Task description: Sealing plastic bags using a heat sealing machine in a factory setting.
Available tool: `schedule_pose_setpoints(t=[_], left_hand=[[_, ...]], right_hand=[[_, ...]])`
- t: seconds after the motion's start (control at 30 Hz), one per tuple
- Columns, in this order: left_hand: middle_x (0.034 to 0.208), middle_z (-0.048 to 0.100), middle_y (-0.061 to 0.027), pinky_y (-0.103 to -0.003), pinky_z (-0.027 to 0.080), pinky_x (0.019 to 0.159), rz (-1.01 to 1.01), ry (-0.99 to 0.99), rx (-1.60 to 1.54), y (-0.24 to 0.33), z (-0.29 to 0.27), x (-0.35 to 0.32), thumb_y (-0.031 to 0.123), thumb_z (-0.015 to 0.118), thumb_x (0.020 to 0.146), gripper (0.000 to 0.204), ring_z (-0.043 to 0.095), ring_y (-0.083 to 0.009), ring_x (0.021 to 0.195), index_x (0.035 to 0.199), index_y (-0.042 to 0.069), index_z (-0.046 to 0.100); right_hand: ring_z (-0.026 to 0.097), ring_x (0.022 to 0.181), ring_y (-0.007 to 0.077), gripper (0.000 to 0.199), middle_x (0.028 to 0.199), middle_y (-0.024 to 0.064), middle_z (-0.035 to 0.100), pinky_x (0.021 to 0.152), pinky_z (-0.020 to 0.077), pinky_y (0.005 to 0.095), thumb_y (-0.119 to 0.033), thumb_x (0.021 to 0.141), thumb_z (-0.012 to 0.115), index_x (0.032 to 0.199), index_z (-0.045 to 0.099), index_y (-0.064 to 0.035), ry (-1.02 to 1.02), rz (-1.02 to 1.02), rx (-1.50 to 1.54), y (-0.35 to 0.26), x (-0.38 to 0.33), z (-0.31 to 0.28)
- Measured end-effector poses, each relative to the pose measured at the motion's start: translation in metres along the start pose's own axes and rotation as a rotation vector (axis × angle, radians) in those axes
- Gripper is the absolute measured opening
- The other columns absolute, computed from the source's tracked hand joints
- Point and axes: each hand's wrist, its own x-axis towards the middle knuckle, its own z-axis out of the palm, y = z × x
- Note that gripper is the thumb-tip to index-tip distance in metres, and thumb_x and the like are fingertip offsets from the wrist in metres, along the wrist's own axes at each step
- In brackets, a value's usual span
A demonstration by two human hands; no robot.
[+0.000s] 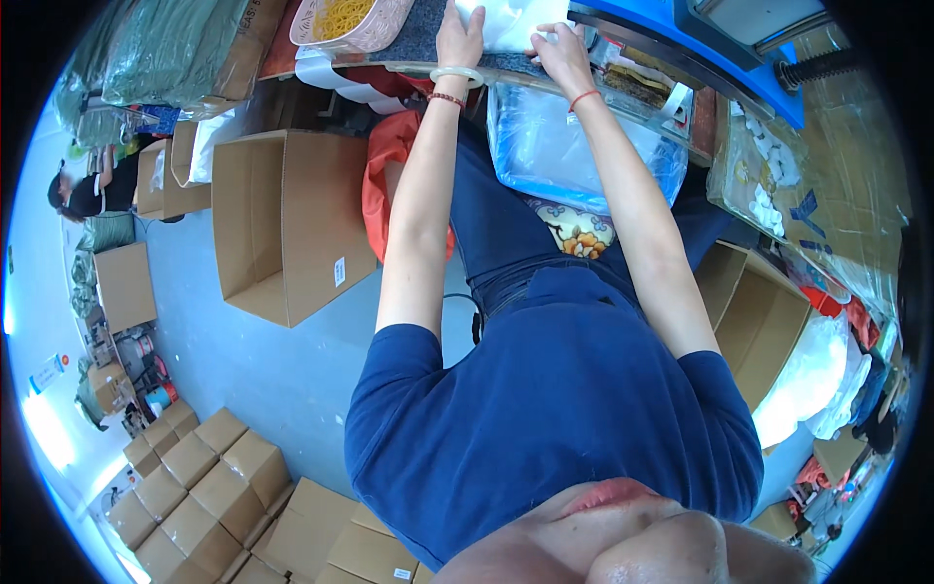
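open cardboard box (287,219) on floor, left of bench | clear plastic bag (574,146) hanging below bench's near edge | left hand (459,39) flat, fingers apart on white bag (506,21) at near edge | right hand (559,51) pinching it | pink basket (345,24) at left end

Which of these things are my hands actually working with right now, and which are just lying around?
In hand:
left hand
right hand
white plastic bag on the worktable

Lying about:
pink basket of yellow bands
open cardboard box on the floor
clear bag under the table
stacked small boxes
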Motion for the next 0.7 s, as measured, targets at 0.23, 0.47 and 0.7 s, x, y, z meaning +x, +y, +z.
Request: schedule_pose_setpoints(t=[0.23,0.47,0.7], left_hand=[[0.156,0.026,-0.0199,-0.054,0.015,0.116,0.506,0.119,0.523,0.029,0.019,-0.004,0.032,0.052,0.096,0.066,0.020,-0.0372,0.145,0.149,0.000,0.029],[0.158,0.027,-0.0113,-0.054,0.010,0.118,0.570,-0.244,0.648,0.015,0.034,0.005,0.035,0.045,0.099,0.061,0.019,-0.0322,0.147,0.150,0.005,0.030],[0.156,0.029,-0.0146,-0.052,0.015,0.117,0.622,-0.042,0.315,0.037,0.024,-0.008,0.026,0.052,0.097,0.059,0.021,-0.0333,0.146,0.146,-0.001,0.034]], right_hand=[[0.056,0.110,0.0471,0.025,0.141,0.0285,0.037,0.094,0.0487,0.0437,-0.010,0.089,0.062,0.114,0.058,-0.0063,0.261,-0.369,-0.303,-0.010,-0.079,0.001],[0.066,0.102,0.0217,0.027,0.121,0.0103,0.057,0.082,0.0513,0.0297,-0.012,0.095,0.060,0.121,0.059,-0.0048,-0.318,0.056,0.169,0.022,-0.169,-0.088],[0.067,0.100,0.0215,0.030,0.117,0.0096,0.060,0.079,0.0525,0.0272,-0.014,0.098,0.057,0.126,0.056,-0.0034,-0.349,0.445,0.715,0.046,-0.184,-0.147]])
